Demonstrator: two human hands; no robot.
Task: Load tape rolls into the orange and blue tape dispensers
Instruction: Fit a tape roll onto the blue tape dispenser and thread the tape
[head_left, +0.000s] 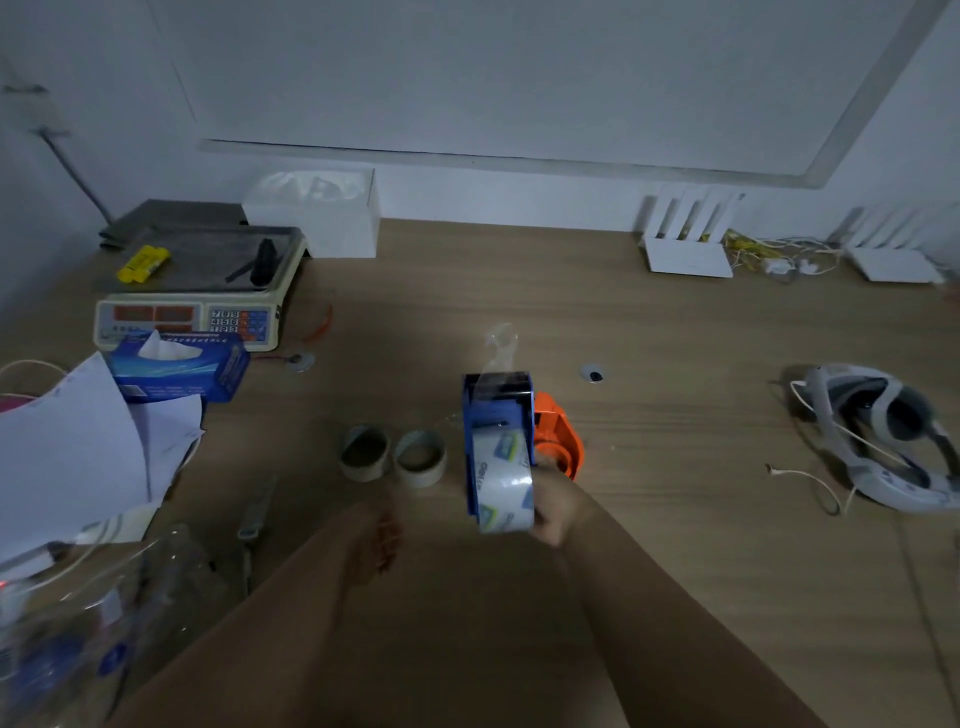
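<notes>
Blue dispenser (500, 415) gripped by right-hand fingers (546, 515).

Wooden table (675, 322) bearing scale (192, 291), tissue box (179, 371), papers (88, 447), tape cores (363, 452), orange dispenser (558, 436), headset (883, 431) and routers (685, 244).

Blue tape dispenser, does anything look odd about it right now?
Yes. The clear tape end sticks up, curled and crumpled, above the far end of the blue dispenser instead of lying flat. The roll sits in the dispenser, which the right hand grips.
</notes>
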